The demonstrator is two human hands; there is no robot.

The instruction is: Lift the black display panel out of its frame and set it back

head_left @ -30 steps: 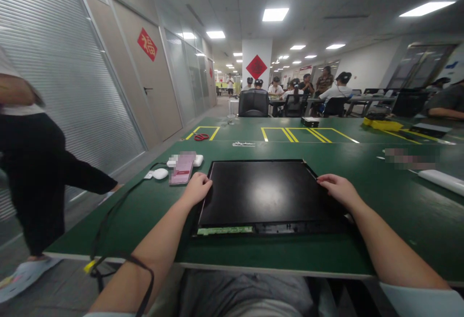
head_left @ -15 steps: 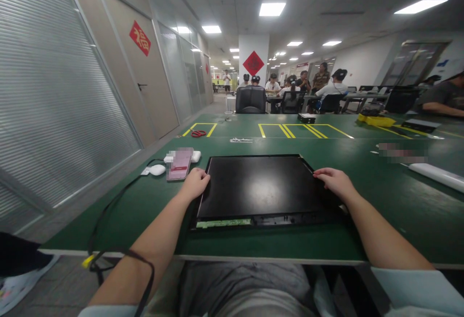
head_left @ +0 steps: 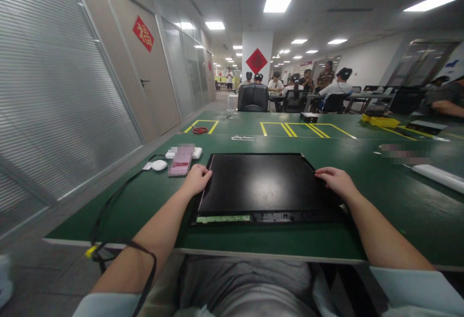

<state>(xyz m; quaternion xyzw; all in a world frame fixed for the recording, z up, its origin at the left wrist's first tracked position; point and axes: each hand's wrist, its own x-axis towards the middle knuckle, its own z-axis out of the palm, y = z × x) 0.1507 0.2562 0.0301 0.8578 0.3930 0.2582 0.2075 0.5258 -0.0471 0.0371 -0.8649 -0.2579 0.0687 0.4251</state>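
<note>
A black flat screen panel [head_left: 259, 184] lies face up on the green table [head_left: 130, 220], with a dark frame round it and a green strip [head_left: 223, 219] along its near left edge. My left hand [head_left: 196, 180] grips the panel's left edge, thumb on top and fingers curled at the side. On the far side of the right edge, my right hand [head_left: 335, 181] pinches the rim between thumb and fingers. The undersides of both hands are hidden. A phone [head_left: 181, 160] lies just left of my left hand.
A white mouse-shaped object [head_left: 158, 165] and a black cord [head_left: 119, 194] are at left. Red-handled scissors [head_left: 200, 130], small white pieces [head_left: 242, 137] and a yellow tray [head_left: 380, 121] lie farther off. A white tube [head_left: 438, 176] is at right. Several people sit beyond the table.
The view has shifted slightly, so the room sits a little to the right. Both hands keep their places on the panel's edges; the panel shows no clear movement on the table.
</note>
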